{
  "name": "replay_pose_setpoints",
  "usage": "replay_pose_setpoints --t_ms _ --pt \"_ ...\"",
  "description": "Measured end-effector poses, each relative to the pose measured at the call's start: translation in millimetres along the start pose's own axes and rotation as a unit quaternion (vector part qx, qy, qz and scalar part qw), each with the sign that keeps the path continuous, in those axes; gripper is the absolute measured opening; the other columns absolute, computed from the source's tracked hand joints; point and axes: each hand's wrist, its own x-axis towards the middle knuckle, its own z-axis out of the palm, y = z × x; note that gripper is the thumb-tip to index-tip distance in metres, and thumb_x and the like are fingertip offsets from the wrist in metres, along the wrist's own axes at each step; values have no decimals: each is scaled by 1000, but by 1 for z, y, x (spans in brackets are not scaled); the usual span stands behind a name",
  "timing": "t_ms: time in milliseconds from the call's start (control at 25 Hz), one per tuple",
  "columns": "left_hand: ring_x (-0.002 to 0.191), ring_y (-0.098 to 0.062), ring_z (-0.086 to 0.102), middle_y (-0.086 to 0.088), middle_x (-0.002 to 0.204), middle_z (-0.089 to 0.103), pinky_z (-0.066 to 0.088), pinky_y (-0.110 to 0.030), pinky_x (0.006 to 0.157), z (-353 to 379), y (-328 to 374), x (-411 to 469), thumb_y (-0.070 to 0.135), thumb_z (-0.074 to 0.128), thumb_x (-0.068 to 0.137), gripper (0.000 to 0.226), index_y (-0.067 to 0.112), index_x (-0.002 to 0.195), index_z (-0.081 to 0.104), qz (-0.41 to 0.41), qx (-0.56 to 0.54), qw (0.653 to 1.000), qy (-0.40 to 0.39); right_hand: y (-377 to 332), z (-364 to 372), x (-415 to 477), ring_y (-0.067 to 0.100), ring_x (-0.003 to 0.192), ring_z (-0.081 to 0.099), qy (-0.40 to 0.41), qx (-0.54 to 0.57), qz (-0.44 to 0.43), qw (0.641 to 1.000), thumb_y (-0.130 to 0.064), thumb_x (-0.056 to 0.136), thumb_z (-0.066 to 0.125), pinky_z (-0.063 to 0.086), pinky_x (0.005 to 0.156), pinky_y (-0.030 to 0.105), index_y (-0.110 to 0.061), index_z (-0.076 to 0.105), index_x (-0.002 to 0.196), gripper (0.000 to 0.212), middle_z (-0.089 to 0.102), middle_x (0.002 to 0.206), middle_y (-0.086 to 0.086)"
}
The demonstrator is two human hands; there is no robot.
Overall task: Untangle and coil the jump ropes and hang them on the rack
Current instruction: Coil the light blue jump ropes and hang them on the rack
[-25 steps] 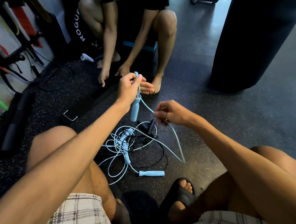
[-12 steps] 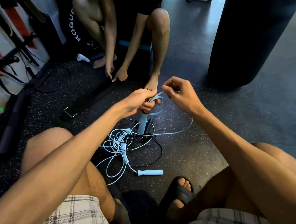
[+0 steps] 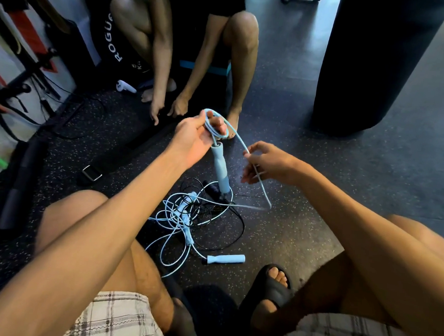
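Low in the centre of the frame, a loose light-blue handle (image 3: 225, 258) lies on the speckled floor (image 3: 316, 225). It sits just below a tangle of light-blue jump rope (image 3: 186, 206) and black jump rope (image 3: 243, 229). Above the pile, the left hand (image 3: 194, 137) pinches small coils of blue cord (image 3: 208, 125) between thumb and fingers, with a second handle (image 3: 220, 167) dangling beneath. The right hand (image 3: 270, 163), centre-right, curls its fingers narrowly round the same cord. A heavy bag (image 3: 378, 60) stands at upper right.
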Motion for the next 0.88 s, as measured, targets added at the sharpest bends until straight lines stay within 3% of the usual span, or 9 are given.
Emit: replay_pose_setpoints --t_ms 160,280,360,480,600,760,880 --pt "78 -31 73 -21 83 73 59 -38 76 -11 1 7 15 19 107 33 8 89 45 73 -7 996 40 2 4 -8 44 90 71 -79 -80 34 993 -14 103 49 57 87 56 1 46 109 16 71 96 31" --pt "82 -34 73 -25 89 72 59 -37 75 -19 0 11 13 17 108 32 9 87 41 110 11 992 67 4 7 -8 44 86 72 -98 -99 22 990 -12 101 52 60 77 50 0 50 101 12 72 93 30" --pt "81 -32 73 -27 92 70 59 -37 77 -20 -3 13 10 18 107 28 8 87 39 144 77 983 81 4 9 -5 35 75 72 -81 -132 -25 988 -12 101 54 58 61 38 -2 53 100 10 73 88 26" --pt "67 -25 73 -28 87 68 60 -31 67 -17 -9 13 7 25 106 20 8 89 35 183 228 952 86 -2 10 -1 22 68 66 -40 -219 -137 965 -14 99 58 53 58 33 -8 61 91 10 72 83 18" --pt "51 -18 68 -13 69 69 55 -26 54 -15 -16 9 6 34 104 16 6 89 40 150 344 924 70 -9 7 -2 15 61 59 2 -238 -209 949 -13 100 56 51 57 28 -8 64 89 15 65 72 8" --pt "43 -12 62 -18 70 64 51 -21 47 -8 -23 -1 5 38 103 19 -4 98 54 49 453 890 2 -13 0 -1 7 52 48 70 -239 -262 932 -11 102 49 42 52 23 4 64 87 26 56 62 1" --pt "40 -8 52 -12 61 56 41 -18 42 -4 -27 -5 10 37 104 30 5 87 61 -13 500 864 -58 -15 -3 1 1 48 43 119 -254 -274 920 -10 101 50 35 52 18 1 67 86 25 52 59 -7"
